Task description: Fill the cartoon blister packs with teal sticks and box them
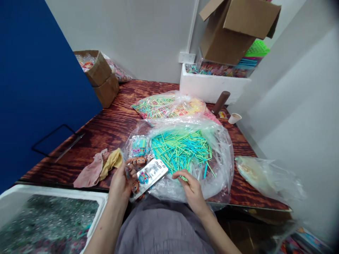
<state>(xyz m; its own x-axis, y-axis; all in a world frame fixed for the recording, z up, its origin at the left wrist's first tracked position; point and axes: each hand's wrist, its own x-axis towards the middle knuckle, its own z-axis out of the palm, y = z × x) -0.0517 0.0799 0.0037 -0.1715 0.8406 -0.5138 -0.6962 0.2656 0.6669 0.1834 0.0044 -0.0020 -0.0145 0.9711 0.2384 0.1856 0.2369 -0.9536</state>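
Observation:
In my left hand [126,178] I grip printed pouches near their lower end; a silvery pouch [152,175] with a cartoon figure slants out to the right. My right hand [190,185] is closed round a small bunch of green sticks [183,178], their ends showing by the fingers. Just beyond both hands, a large open plastic bag [222,158] holds a heap of thin green and blue sticks [180,148]. A filled pouch [140,146] with similar sticks visible inside lies at the bag's left side.
Behind stands another clear bag of coloured sticks [169,104]. Pink and yellow cloths [92,171] lie left, above a white foam box [102,201]. A paper cup [234,118], brown cylinder [221,102] and plastic bag [265,176] are right. Cardboard boxes [106,90] stand far left.

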